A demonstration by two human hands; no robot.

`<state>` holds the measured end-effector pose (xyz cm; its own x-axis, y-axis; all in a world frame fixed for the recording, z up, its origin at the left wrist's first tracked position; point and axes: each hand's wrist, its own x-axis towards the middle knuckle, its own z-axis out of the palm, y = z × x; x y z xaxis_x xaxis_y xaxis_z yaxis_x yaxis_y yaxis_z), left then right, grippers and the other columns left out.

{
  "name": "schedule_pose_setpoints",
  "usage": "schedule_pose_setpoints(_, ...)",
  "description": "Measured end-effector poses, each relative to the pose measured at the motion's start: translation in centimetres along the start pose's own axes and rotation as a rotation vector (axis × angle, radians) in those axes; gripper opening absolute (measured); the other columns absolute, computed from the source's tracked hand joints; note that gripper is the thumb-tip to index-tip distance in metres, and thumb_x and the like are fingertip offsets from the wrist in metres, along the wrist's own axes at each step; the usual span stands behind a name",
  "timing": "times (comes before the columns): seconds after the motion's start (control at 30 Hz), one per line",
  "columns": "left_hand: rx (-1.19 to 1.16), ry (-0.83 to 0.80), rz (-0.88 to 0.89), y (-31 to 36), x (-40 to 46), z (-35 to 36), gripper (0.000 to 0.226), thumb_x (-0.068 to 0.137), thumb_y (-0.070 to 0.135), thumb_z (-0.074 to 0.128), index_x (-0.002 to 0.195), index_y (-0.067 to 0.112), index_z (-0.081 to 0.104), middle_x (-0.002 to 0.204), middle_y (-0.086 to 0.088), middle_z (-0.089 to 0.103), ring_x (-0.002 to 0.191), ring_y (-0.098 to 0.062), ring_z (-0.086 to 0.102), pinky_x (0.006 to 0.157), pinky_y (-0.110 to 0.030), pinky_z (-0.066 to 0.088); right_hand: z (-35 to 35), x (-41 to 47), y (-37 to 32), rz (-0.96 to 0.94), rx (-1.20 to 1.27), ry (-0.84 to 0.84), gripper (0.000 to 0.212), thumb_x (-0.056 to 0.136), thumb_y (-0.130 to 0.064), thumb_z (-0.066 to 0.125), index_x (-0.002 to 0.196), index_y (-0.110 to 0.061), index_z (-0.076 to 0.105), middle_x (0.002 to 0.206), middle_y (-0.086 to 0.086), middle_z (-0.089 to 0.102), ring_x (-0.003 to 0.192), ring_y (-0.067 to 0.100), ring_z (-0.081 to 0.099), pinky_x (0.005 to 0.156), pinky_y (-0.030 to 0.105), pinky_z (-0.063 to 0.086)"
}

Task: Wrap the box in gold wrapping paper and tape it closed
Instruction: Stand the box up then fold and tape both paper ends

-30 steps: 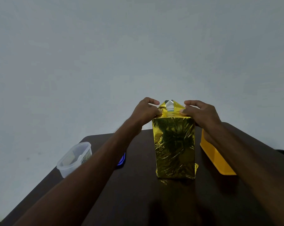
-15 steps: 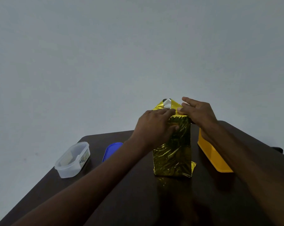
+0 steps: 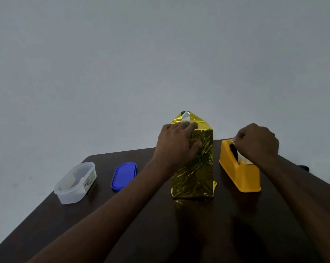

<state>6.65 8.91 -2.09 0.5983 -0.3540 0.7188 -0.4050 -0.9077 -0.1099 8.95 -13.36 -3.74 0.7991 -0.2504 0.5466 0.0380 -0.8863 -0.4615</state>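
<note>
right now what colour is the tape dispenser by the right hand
Yellow-orange tape dispenser, seen in the head view.

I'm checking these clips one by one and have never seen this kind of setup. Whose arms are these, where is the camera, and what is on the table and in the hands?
There is no machine here: a person wears a wide-angle camera on the head, looking forward and down, so the two arms are their own. The only view is this head view. On the dark table stands a tall box wrapped in gold paper, its top flap folded up but not flat. The left hand presses against the box's upper front, holding the paper in place. The right hand is at the yellow tape dispenser, its fingers curled at the top of the dispenser, apparently pinching the tape end, though the tape itself is hard to see. To the left lie a blue lid and a clear plastic container.
</note>
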Motion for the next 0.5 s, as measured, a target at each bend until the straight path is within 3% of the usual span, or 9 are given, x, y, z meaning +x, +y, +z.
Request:
schedule_pose_setpoints(0.1,0.006,0.005,-0.006,0.2,0.0,0.1,0.055,0.084,0.050,0.054,0.129,0.019,0.059,0.125,0.000,0.065,0.117,-0.022,0.058,0.096,-0.038,0.037,-0.8,-0.9,0.5,0.089,-0.168,-0.177,0.030,0.087,-0.026,0.071,0.106,-0.003,0.062,0.103,0.016,0.067,0.092,0.032,0.066,0.067,0.031,0.044)
schedule_pose_setpoints(0.23,0.006,0.006,-0.015,0.3,-0.1,0.1,0.054,0.084,0.050,0.053,0.128,0.019,0.059,0.123,-0.001,0.065,0.116,-0.023,0.059,0.095,-0.040,0.038,-1.2,-1.5,0.9,0.115,-0.168,-0.268,0.026,0.086,-0.016,0.070,0.104,-0.003,0.058,0.107,0.017,0.068,0.094,0.033,0.067,0.073,0.034,0.051)
schedule_pose_setpoints(0.3,0.001,-0.003,-0.021,0.4,0.0,0.1,0.055,0.084,0.050,0.052,0.129,0.018,0.059,0.124,-0.002,0.065,0.118,-0.023,0.058,0.097,-0.040,0.038,-1.2,-1.6,1.1,0.129,-0.144,-0.272,0.021,0.084,-0.013,0.071,0.084,-0.007,0.051,0.101,0.016,0.070,0.086,0.032,0.069,0.069,0.032,0.052)
schedule_pose_setpoints(0.37,0.002,-0.014,-0.026,0.6,0.0,0.1,0.056,0.084,0.050,0.051,0.130,0.019,0.058,0.125,-0.002,0.064,0.120,-0.023,0.057,0.098,-0.040,0.036,-0.9,-1.6,1.4,0.159,-0.112,-0.274,0.034,0.081,-0.011,0.071,0.070,-0.012,0.039,0.088,0.014,0.070,0.071,0.027,0.067,0.057,0.026,0.048)
schedule_pose_setpoints(0.43,0.003,-0.018,-0.029,0.7,0.1,0.1,0.056,0.084,0.051,0.050,0.130,0.019,0.058,0.126,-0.001,0.064,0.120,-0.023,0.057,0.098,-0.040,0.036,-1.0,-1.4,1.7,0.197,-0.075,-0.316,0.034,0.081,-0.013,0.072,0.070,-0.012,0.040,0.074,0.009,0.067,0.056,0.021,0.060,0.046,0.024,0.039)
schedule_pose_setpoints(0.5,0.005,-0.015,-0.029,0.7,0.1,0.1,0.057,0.084,0.051,0.050,0.130,0.018,0.058,0.125,-0.002,0.065,0.119,-0.024,0.057,0.098,-0.041,0.037,-1.1,-1.1,2.0,0.263,0.020,-0.368,0.029,0.084,-0.014,0.070,0.073,-0.009,0.043,0.069,0.008,0.066,0.051,0.019,0.058,0.045,0.023,0.037)
